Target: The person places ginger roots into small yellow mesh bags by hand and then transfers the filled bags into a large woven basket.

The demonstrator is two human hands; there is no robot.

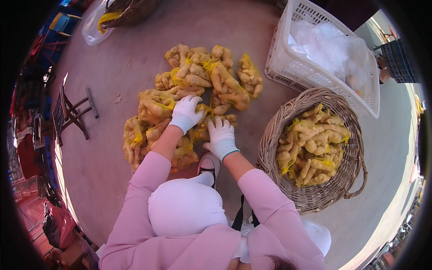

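Both my hands wear white knitted gloves. My left hand lies over the ginger pile, its fingers bent down onto a yellow mesh bag of ginger; its fingertips are partly hidden. My right hand is just to the right and nearer to me, palm down. Its fingers are spread and touch ginger roots at the pile's near right side, with the thumb held apart. Several more mesh bags of ginger spread across the concrete floor beyond and left of my hands.
At my right stands a wicker basket holding ginger in yellow mesh. Behind it is a white plastic crate with clear plastic bags. A folding stool stands left; another basket is at the top. Someone's legs show far right.
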